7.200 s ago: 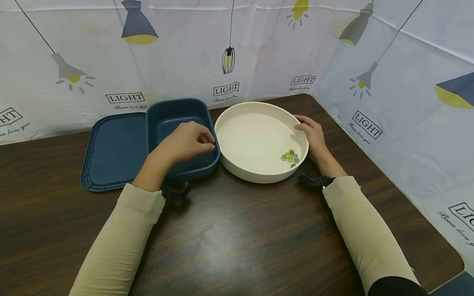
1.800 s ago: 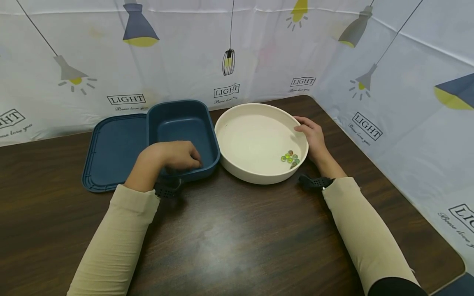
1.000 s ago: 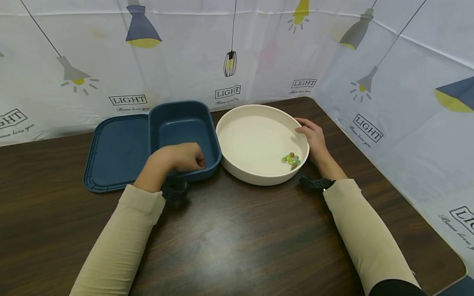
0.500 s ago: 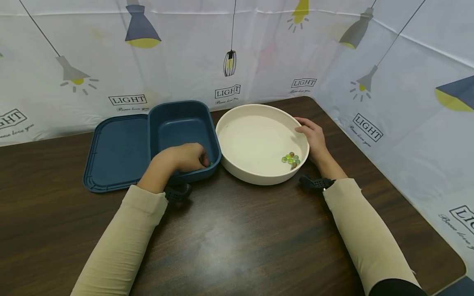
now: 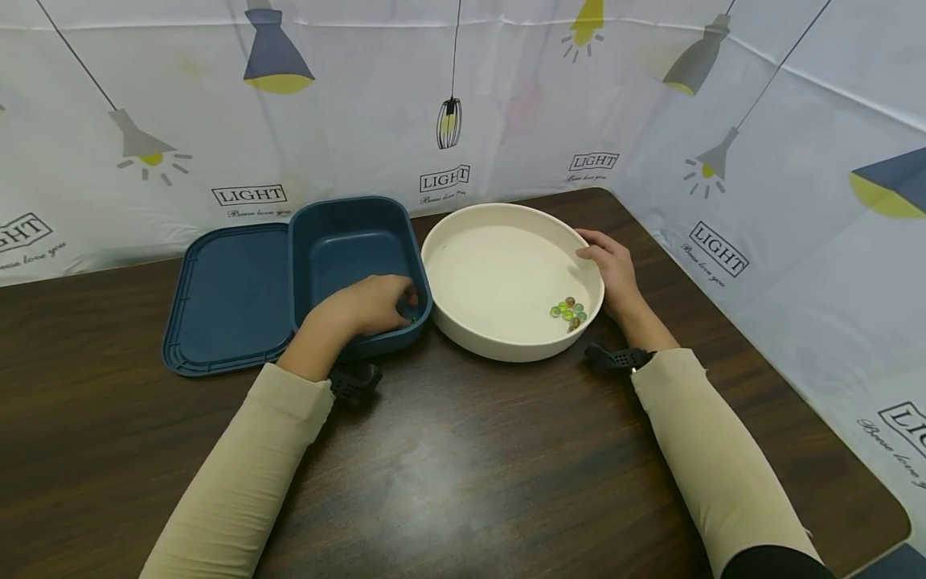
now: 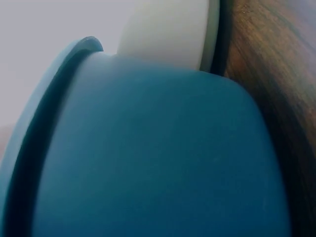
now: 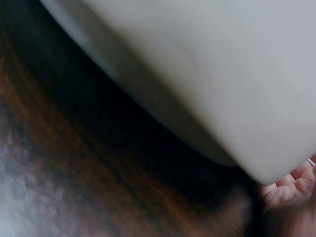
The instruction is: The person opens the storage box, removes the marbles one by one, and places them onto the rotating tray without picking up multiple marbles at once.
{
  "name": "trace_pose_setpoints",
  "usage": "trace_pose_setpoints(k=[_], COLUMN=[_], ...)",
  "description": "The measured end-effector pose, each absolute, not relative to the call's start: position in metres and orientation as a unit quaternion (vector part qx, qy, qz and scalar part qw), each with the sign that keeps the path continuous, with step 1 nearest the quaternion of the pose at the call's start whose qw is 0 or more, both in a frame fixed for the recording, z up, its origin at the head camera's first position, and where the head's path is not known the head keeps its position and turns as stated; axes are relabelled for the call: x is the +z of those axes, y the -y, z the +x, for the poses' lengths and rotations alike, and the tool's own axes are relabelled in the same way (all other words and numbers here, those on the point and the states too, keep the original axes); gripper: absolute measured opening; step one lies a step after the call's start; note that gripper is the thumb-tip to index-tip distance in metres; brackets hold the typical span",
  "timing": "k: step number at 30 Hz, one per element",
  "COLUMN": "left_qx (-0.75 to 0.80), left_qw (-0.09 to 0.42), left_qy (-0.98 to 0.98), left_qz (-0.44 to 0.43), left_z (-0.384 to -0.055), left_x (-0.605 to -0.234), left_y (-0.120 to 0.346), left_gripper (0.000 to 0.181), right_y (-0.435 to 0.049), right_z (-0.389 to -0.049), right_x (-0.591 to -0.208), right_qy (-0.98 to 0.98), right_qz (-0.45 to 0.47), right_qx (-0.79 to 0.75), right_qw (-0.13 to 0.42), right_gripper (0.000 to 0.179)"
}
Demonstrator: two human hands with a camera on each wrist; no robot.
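Note:
My left hand is down inside the deep blue box, its fingers bent at the right front corner. A small green marble shows right at the fingertips; the palm is hidden, so I cannot tell whether anything is held. In the left wrist view the blue box's outer wall takes up most of the frame. My right hand grips the right rim of the round cream bowl, thumb over the edge and fingers outside. Several green and amber marbles lie inside the bowl near its right front wall.
A flat blue lid lies left of the box, its edge against it. Box and bowl stand side by side on the dark wooden table. A white curtain printed with lamps rises behind the table and along its right.
Within the box, my left hand has moved right to the front corner, and its fingers have spread apart. Earlier it was near the box's right wall. My right hand stays on the bowl's rim.

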State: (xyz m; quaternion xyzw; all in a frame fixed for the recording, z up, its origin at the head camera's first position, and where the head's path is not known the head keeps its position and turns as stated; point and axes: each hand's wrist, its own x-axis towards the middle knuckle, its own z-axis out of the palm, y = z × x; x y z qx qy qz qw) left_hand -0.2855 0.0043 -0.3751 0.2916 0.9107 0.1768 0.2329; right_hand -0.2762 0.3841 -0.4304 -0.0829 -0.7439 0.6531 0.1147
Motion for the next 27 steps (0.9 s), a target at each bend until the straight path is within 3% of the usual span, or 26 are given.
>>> trace_pose_setpoints(k=[16,27], left_qx=[0.175,0.166], left_qw=[0.226,0.223], left_qy=[-0.904,-0.905], left_qz=[0.319,0.322], left_z=[-0.2848,-0.2840], left_x=[-0.3755,-0.3735], left_y=[-0.0054,-0.0046], left_gripper=[0.008,0.008], right_y=[-0.3869,-0.3854], right_z=[-0.2787,-0.2771], right_x=[-0.4331,-0.4321], right_qy=[0.736,0.736], right_qz=[-0.087,-0.081], right_qx=[0.662,0.664], right_qw=[0.110,0.108], right_gripper=[0.044,0.043])
